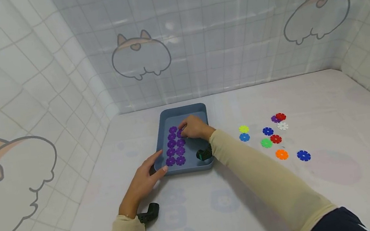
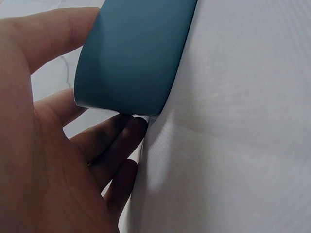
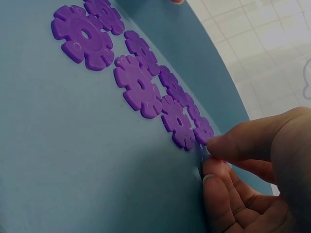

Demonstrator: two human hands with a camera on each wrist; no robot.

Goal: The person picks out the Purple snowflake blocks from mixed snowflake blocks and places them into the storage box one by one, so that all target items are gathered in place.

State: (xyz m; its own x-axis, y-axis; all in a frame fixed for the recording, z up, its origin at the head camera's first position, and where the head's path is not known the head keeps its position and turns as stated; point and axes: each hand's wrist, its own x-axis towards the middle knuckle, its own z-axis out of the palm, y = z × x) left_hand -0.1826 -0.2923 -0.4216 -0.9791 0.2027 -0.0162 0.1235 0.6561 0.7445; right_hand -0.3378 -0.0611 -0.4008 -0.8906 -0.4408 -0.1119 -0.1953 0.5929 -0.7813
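Observation:
A blue-grey tray point(image 1: 189, 169) holds purple snowflake discs point(image 1: 171, 144) in two columns on its left side. My right hand point(image 1: 195, 127) reaches into the tray and pinches a purple disc point(image 1: 179, 134) between thumb and fingertips, at the far end of the right column. In the right wrist view the fingertips mostly hide that disc, close to the other purple discs point(image 3: 141, 86). My left hand point(image 1: 145, 178) rests at the tray's near left corner, thumb at the front rim and fingers along the left side. The left wrist view shows its fingertips against the tray's outer wall point(image 2: 131, 58).
Loose discs lie on the table to the right of the tray: yellow point(image 1: 243, 129), light blue point(image 1: 244, 137), green point(image 1: 266, 143), orange point(image 1: 281, 154), white point(image 1: 282, 126), and several red, dark blue and purple point(image 1: 274, 119) ones. A tiled wall covering point(image 1: 194, 78) rises behind the tray.

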